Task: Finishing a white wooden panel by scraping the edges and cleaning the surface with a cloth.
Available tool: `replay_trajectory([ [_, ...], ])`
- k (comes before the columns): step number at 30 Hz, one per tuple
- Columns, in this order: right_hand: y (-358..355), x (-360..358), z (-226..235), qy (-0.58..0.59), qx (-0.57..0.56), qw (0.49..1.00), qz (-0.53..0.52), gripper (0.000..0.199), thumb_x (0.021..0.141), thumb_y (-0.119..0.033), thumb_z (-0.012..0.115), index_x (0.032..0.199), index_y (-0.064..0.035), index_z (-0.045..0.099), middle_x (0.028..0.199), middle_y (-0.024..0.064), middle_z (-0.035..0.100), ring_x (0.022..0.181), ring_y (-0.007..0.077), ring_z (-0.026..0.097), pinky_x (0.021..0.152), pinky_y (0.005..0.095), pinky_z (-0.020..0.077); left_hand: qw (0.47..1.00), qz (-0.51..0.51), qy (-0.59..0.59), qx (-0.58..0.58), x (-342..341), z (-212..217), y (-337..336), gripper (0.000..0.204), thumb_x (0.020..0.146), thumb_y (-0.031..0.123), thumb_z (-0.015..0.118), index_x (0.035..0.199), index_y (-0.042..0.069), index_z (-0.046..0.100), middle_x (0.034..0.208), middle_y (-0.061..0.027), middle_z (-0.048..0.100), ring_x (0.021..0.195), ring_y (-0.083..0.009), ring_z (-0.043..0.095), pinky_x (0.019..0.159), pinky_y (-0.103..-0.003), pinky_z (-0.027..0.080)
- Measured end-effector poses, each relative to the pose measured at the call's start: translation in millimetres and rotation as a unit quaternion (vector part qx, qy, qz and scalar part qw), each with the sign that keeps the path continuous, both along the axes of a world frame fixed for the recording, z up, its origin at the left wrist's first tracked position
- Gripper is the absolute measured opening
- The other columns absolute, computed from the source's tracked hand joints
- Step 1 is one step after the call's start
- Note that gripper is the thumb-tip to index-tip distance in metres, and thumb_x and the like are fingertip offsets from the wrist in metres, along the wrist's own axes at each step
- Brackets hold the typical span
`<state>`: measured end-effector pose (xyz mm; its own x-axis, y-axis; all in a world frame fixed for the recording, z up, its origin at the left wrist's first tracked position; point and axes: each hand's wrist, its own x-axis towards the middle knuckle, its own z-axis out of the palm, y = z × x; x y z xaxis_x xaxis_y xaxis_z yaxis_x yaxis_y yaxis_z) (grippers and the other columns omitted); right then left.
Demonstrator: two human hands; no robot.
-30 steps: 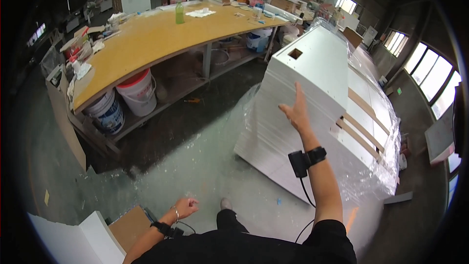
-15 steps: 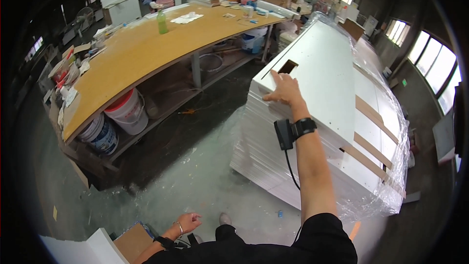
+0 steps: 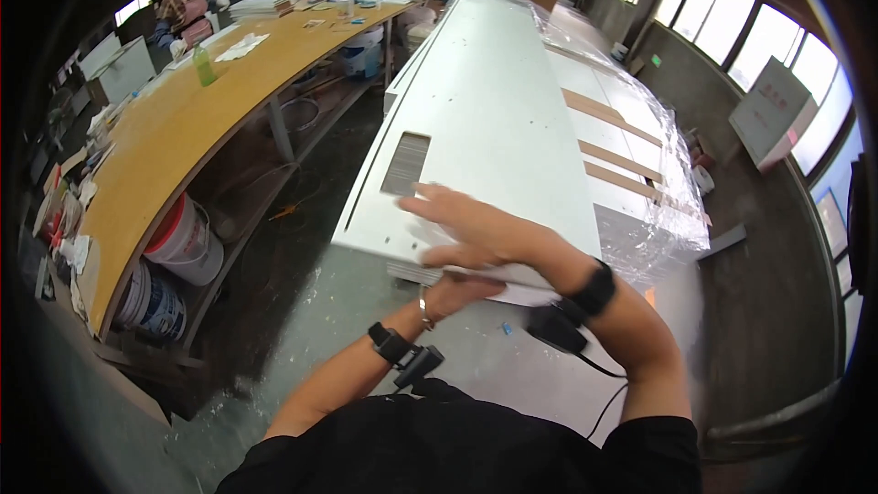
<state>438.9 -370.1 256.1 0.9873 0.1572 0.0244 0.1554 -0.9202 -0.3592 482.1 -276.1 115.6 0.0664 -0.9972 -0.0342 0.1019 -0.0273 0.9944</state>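
Observation:
A long white panel with a rectangular cutout and several small holes lies lengthwise ahead of me. Its near end projects toward me past the stack of white panels below. My left hand is closed at the near edge, its fingers along the edge and partly hidden. Above it, my right hand reaches over the panel's near end. Its fingers are spread and smeared by motion, close to the cutout, and nothing shows in them.
To the left stands a yellow-topped workbench with a green bottle on it and buckets beneath. Plastic wrap and brown strips lie on the stack's right side. Beyond the bench is another person.
My left hand has risen from low beside my body to the panel's near edge. The top panel's near end has come toward me. My view has turned right.

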Motion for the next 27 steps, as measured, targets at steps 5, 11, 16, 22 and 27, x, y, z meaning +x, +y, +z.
replay_trajectory([
  [5,-30.6,-149.9,20.7,-0.168,0.056,0.936,-0.305,0.051,0.080,-0.015,0.060,0.127,-0.0062,0.044,0.134,0.0133,0.041,0.124,0.0265,0.038,0.102,0.0359,0.0315,0.995,-0.064,-0.007,-0.072,-58.8,9.0,29.1,0.039,0.084,0.021,0.058,0.118,0.002,0.052,0.117,-0.0114,0.054,0.105,-0.0184,0.052,0.092,-0.030,0.040],
  [11,-65.6,-210.8,-48.6,-0.252,0.460,0.673,-0.522,0.060,0.088,-0.036,0.051,0.132,0.0007,0.033,0.128,0.0159,0.044,0.108,0.0202,0.050,0.089,0.0302,0.0422,0.985,0.024,0.165,-0.040,-66.1,26.0,67.9,0.042,0.084,0.028,0.058,0.111,-0.004,0.055,0.106,-0.0136,0.058,0.097,-0.0207,0.056,0.086,-0.030,0.044],
  [16,-43.7,-154.5,-108.4,-0.114,0.756,0.578,-0.285,0.076,0.089,-0.048,0.042,0.138,0.0015,0.013,0.132,0.0223,0.037,0.114,0.0306,0.047,0.091,0.0392,0.0422,0.942,0.229,0.244,-0.005,3.9,32.0,142.7,0.037,0.081,0.020,0.053,0.107,-0.007,0.053,0.101,-0.0156,0.060,0.091,-0.0240,0.060,0.085,-0.036,0.048],
  [22,-8.8,-58.0,-123.9,0.009,0.790,0.565,-0.236,0.063,0.090,-0.045,0.042,0.131,0.0003,0.028,0.126,0.0250,0.041,0.113,0.0342,0.047,0.094,0.0435,0.0421,0.820,0.515,0.223,-0.111,134.1,40.8,309.0,0.030,0.076,0.017,0.049,0.095,-0.005,0.054,0.084,-0.0104,0.060,0.076,-0.0207,0.060,0.069,-0.032,0.050],
  [27,-35.9,56.8,-115.5,-0.060,0.871,0.486,-0.031,0.057,0.088,-0.048,0.044,0.125,-0.0049,0.037,0.125,0.0169,0.045,0.114,0.0304,0.045,0.097,0.0434,0.0382,0.767,0.587,0.200,-0.164,149.7,38.7,413.4,0.032,0.079,0.024,0.046,0.093,-0.003,0.056,0.077,-0.0097,0.061,0.064,-0.0202,0.060,0.059,-0.030,0.051],
])
